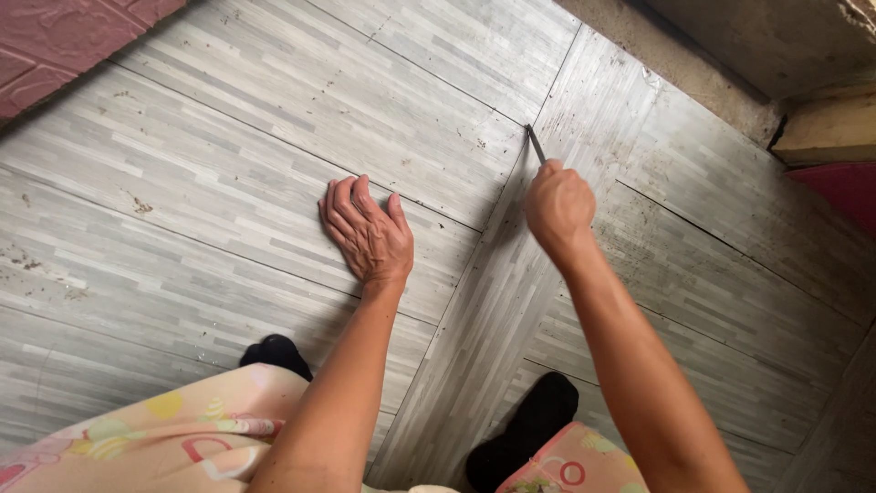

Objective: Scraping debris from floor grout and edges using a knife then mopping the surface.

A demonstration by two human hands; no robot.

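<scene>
Blade (535, 143), thin, dark and narrow, is sticking up out of the right hand (558, 207), which is clenching its handle, tip touching a seam in the grey vinyl floor (274, 110). The left hand (367, 233) is lying flat, released, pressing the floor beside it.

Floor (228, 183) covered in grey wood-look vinyl sheet, laid in wide strips with dark seam lines running diagonally. Surface scuffed, with small dark specks and dirt flecks, thickest near the seams. Left hand (368, 233) lies flat, palm down, on one strip. Two dark-socked feet (534, 424) planted on the floor at lower frame. Reddish patterned tile (55, 36) borders the upper left corner; bare, possibly concrete edge (693, 73) upper right.
</scene>
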